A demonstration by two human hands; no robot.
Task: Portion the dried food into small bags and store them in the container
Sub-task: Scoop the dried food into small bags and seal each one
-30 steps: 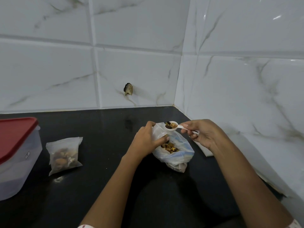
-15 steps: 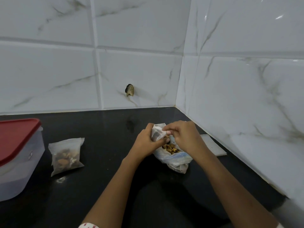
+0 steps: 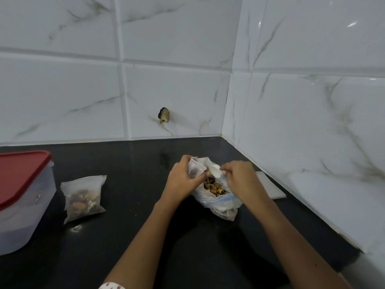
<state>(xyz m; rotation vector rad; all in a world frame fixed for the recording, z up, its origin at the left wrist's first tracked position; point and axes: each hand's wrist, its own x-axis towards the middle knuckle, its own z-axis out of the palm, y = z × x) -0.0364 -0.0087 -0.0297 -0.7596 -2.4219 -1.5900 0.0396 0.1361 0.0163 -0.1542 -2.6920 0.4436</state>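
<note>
A large plastic bag (image 3: 216, 202) lies open on the black counter with brown and yellow dried food (image 3: 214, 187) showing inside. Just above its mouth, my left hand (image 3: 182, 181) pinches a small clear bag (image 3: 194, 168) open. My right hand (image 3: 239, 180) holds a white spoon (image 3: 215, 173) by the handle, its bowl tilted at the small bag's mouth. A filled small bag (image 3: 83, 197) lies further left. At the left edge stands the translucent container (image 3: 23, 222) with its red lid on.
Marble-tiled walls meet in a corner just behind and to the right of my hands. A flat white sheet or stack of bags (image 3: 270, 188) lies by the right wall. A dark chipped hole (image 3: 164, 115) marks the back wall.
My right hand carried the loaded spoon left from above the large bag to the small bag's mouth and tilted it. My left hand kept hold of the small bag.
</note>
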